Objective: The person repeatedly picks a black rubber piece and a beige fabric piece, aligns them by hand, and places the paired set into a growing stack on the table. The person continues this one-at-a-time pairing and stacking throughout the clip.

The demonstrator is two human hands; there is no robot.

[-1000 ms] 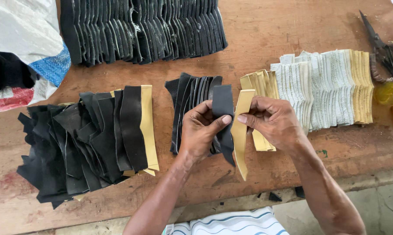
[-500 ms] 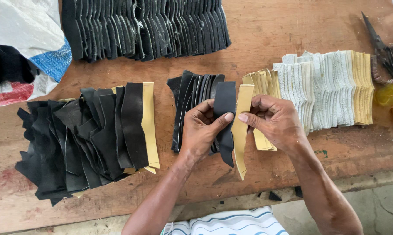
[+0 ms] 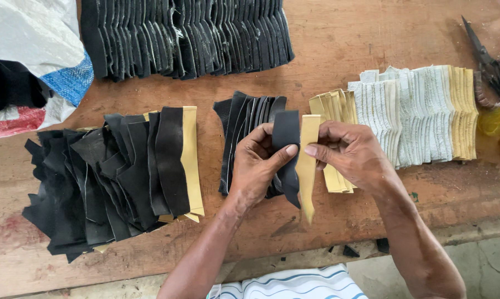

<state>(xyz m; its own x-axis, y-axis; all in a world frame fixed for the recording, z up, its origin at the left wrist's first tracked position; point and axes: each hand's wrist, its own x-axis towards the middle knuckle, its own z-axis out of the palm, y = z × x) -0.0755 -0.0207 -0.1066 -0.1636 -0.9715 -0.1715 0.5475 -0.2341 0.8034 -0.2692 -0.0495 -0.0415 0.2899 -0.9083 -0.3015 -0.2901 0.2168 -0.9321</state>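
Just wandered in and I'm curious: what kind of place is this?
Probably a small leather or shoe-parts workshop: fanned stacks of black cut pieces, tan and white strips, and shears lie on a worn wooden bench.

Barely a shift: black leather strip [image 3: 286, 145] and tan strip [image 3: 307, 160] nudged a touch closer between the hands, thumbs re-pinching.

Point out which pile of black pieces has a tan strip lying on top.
The fanned black pile at the left: a tan strip lies on its right edge. The top row and middle pile show only black.
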